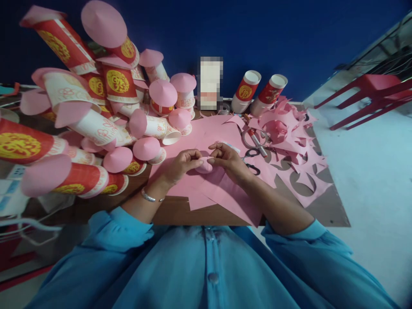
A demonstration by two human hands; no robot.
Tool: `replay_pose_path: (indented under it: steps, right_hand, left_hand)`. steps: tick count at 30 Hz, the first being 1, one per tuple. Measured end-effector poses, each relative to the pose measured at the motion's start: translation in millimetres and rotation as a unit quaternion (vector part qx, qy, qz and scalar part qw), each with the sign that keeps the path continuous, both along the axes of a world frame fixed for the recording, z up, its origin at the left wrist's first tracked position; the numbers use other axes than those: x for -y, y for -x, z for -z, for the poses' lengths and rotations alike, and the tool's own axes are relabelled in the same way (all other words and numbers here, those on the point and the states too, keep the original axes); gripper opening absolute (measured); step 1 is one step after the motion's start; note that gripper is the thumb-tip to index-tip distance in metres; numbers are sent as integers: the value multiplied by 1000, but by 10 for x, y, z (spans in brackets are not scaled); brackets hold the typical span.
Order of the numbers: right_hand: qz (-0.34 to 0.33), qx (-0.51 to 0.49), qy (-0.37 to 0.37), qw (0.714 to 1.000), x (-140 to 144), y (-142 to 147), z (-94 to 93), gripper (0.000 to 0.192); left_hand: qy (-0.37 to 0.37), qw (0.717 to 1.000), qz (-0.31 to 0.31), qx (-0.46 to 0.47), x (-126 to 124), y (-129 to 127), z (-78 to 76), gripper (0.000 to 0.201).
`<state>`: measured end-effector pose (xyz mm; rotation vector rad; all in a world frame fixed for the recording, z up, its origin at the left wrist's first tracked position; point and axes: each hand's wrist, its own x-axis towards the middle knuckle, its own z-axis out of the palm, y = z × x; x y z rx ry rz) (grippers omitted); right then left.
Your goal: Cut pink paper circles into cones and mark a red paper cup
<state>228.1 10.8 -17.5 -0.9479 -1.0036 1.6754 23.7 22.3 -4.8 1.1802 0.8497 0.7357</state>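
My left hand (182, 165) and my right hand (227, 158) meet over the pink paper sheets (206, 184) on the wooden table (174, 212). Both pinch a small round pink paper piece (204, 166) between their fingertips, curled as if into a cone. A silver bangle sits on my left wrist. Black-handled scissors (252, 159) lie just right of my right hand, touching nothing I hold.
A heap of red and white paper cups with pink cone lids (106, 107) fills the left. Two uncovered cups (259, 92) stand at the back. Pink offcuts (289, 141), a tape roll and a marker (255, 139) lie right. Red chair (370, 96) far right.
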Motion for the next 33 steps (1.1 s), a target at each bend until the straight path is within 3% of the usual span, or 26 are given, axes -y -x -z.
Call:
replay_pose_path:
  steps: [4,11,20,24,33]
  right_hand:
    - [9,0,5,1000,7,-3,-16,54]
    - [-46,19,37,998,10,-16,-15,37]
    - [-29,15,38,999,13,-32,-6,36]
    - [-28,11,43,999,25,-38,11,34]
    - [-39,25,36,998,32,-47,-12,35]
  left_hand:
    - [14,1000,6,26,19,-22,-54,24]
    - [7,999,-17,47,18,-29,-27,22]
    - [9,1000,20,21,-3,-3,1,31]
    - [-25,999,38,-8,-11,3,-9,28]
    - [-23,998,39,-41,-14,6,-50,27]
